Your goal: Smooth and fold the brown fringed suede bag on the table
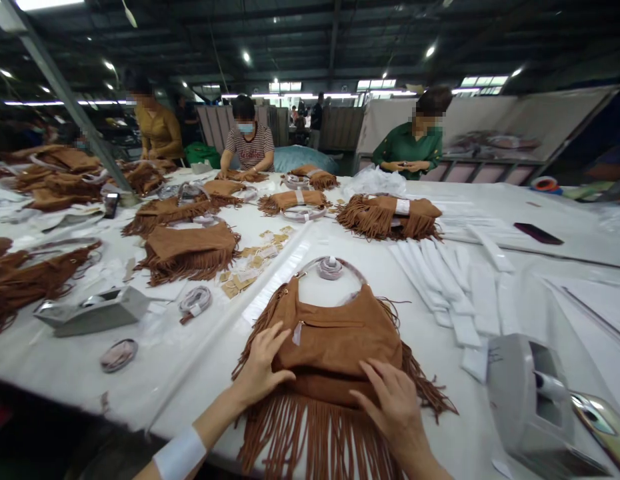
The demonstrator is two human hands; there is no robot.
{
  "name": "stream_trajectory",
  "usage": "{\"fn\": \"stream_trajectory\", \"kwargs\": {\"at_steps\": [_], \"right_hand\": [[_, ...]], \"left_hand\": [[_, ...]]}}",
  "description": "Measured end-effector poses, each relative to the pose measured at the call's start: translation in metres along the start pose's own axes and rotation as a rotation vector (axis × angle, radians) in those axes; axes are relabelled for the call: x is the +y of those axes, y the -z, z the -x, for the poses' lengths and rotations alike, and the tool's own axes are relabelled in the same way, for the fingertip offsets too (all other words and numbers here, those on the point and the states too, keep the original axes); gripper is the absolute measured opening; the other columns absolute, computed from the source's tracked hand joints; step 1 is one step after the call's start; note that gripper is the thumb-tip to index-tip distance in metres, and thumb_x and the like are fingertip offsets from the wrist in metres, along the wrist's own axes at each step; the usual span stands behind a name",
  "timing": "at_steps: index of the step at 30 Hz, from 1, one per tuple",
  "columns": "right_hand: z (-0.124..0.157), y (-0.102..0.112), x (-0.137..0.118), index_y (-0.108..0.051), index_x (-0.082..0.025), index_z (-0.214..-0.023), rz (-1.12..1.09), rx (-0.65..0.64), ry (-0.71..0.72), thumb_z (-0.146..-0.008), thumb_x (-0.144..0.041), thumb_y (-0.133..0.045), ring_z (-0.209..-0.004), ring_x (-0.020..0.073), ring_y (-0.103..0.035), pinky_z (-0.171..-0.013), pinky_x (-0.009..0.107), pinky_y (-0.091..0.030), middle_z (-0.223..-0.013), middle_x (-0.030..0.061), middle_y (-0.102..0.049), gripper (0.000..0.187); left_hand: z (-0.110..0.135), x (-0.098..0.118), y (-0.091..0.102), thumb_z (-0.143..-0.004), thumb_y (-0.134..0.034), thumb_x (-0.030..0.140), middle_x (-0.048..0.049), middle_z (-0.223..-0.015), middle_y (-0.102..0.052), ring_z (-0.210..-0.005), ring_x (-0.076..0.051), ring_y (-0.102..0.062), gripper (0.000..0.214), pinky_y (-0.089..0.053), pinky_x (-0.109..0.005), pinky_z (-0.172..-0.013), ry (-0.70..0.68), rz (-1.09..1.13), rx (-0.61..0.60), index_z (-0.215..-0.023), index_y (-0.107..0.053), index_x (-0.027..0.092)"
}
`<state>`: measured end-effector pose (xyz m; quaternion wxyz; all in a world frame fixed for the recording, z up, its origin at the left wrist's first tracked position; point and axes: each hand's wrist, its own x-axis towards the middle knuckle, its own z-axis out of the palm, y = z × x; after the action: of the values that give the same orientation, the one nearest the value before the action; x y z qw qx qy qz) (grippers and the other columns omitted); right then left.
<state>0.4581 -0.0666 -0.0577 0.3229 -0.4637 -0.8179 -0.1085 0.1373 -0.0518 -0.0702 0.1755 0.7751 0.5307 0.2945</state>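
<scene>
A brown suede handbag [340,337] with long fringe lies flat in front of me, its wrapped handle pointing away. My left hand [264,363] rests on the bag's left side, fingers spread and thumb apart. On the lower right of the bag lies my right hand [393,403], its fingers also stretched out. Neither hand grips anything. A zip runs across the upper part of the bag, with a wrapped zip pull [297,333] hanging at its left end. Inside the handle's loop sits a coiled, wrapped strap [330,268].
Tape dispensers stand at right [527,393] and left [93,310]. White foam strips [460,287] lie to the right, paper tags [255,260] to the left. Coiled straps [195,301] and more fringed bags [190,250] cover the left side. Several co-workers stand across the table [185,380].
</scene>
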Motion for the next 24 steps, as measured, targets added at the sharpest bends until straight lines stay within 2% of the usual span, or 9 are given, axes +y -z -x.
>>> {"fn": "stream_trajectory", "kwargs": {"at_steps": [3, 5, 8, 10, 13, 17, 21, 24], "right_hand": [[-0.014, -0.009, -0.017, -0.061, -0.020, -0.114, 0.028, -0.031, 0.078, -0.090, -0.036, -0.057, -0.101, 0.0256, -0.057, -0.093, 0.044, -0.037, -0.109, 0.0104, -0.066, 0.029], [-0.022, -0.014, -0.020, -0.063, -0.020, -0.108, 0.013, -0.055, 0.080, -0.091, -0.032, -0.057, -0.098, 0.0238, -0.057, -0.093, 0.043, -0.036, -0.106, 0.0094, -0.067, 0.022], [-0.031, -0.018, -0.021, -0.064, -0.019, -0.103, -0.027, -0.087, 0.054, -0.092, -0.029, -0.056, -0.091, 0.0209, -0.056, -0.087, 0.038, -0.037, -0.099, 0.0075, -0.067, 0.018], [-0.035, -0.020, -0.021, -0.064, -0.018, -0.100, -0.036, -0.097, 0.052, -0.093, -0.028, -0.053, -0.087, 0.0200, -0.054, -0.084, 0.036, -0.037, -0.094, 0.0066, -0.066, 0.016], [-0.038, -0.024, -0.021, -0.064, -0.018, -0.095, -0.018, -0.113, 0.068, -0.095, -0.028, -0.050, -0.082, 0.0190, -0.053, -0.081, 0.035, -0.035, -0.086, 0.0051, -0.064, 0.017], [-0.040, -0.030, -0.021, -0.063, -0.019, -0.089, 0.015, -0.142, 0.068, -0.096, -0.026, -0.049, -0.077, 0.0177, -0.051, -0.078, 0.034, -0.034, -0.078, 0.0029, -0.061, 0.017], [-0.042, -0.038, -0.016, -0.061, -0.018, -0.084, 0.025, -0.154, 0.060, -0.096, -0.025, -0.047, -0.074, 0.0173, -0.048, -0.076, 0.033, -0.033, -0.075, 0.0026, -0.059, 0.021], [-0.045, -0.039, -0.013, -0.061, -0.018, -0.081, -0.003, -0.182, 0.051, -0.097, -0.024, -0.045, -0.073, 0.0168, -0.047, -0.075, 0.032, -0.034, -0.075, 0.0026, -0.058, 0.023]], "left_hand": [[0.017, 0.001, -0.001, -0.080, -0.069, 0.031, -0.0113, -0.145, -0.039, -0.132, -0.030, -0.035, 0.072, -0.033, -0.054, -0.108, -0.039, -0.083, 0.148, -0.142, -0.031, 0.027], [0.020, 0.006, -0.002, -0.085, -0.064, 0.029, -0.0108, -0.139, -0.046, -0.127, -0.029, -0.040, 0.060, -0.034, -0.054, -0.107, -0.135, -0.150, 0.177, -0.138, -0.036, 0.027], [0.010, 0.018, -0.003, -0.086, -0.063, 0.031, -0.0101, -0.128, -0.055, -0.117, -0.028, -0.048, 0.050, -0.035, -0.053, -0.104, -0.300, -0.230, 0.089, -0.132, -0.044, 0.026], [-0.003, 0.026, -0.005, -0.084, -0.065, 0.030, -0.0098, -0.119, -0.059, -0.107, -0.027, -0.052, 0.049, -0.040, -0.049, -0.096, -0.343, -0.256, -0.002, -0.130, -0.046, 0.023], [-0.021, 0.031, -0.009, -0.083, -0.067, 0.027, -0.0078, -0.104, -0.062, -0.094, -0.025, -0.054, 0.040, -0.045, -0.041, -0.081, -0.312, -0.298, -0.089, -0.119, -0.052, 0.021], [-0.034, 0.029, -0.013, -0.087, -0.061, 0.033, -0.0053, -0.090, -0.061, -0.084, -0.022, -0.053, 0.014, -0.041, -0.035, -0.073, -0.269, -0.332, -0.131, -0.094, -0.058, 0.021], [-0.041, 0.024, -0.020, -0.095, -0.047, 0.038, -0.0041, -0.082, -0.061, -0.079, -0.020, -0.053, 0.025, -0.038, -0.033, -0.072, -0.187, -0.270, -0.151, -0.082, -0.059, 0.020], [-0.043, 0.020, -0.029, -0.097, -0.042, 0.039, -0.0034, -0.080, -0.061, -0.078, -0.019, -0.054, 0.031, -0.038, -0.032, -0.072, -0.110, -0.206, -0.133, -0.081, -0.061, 0.020]]}}
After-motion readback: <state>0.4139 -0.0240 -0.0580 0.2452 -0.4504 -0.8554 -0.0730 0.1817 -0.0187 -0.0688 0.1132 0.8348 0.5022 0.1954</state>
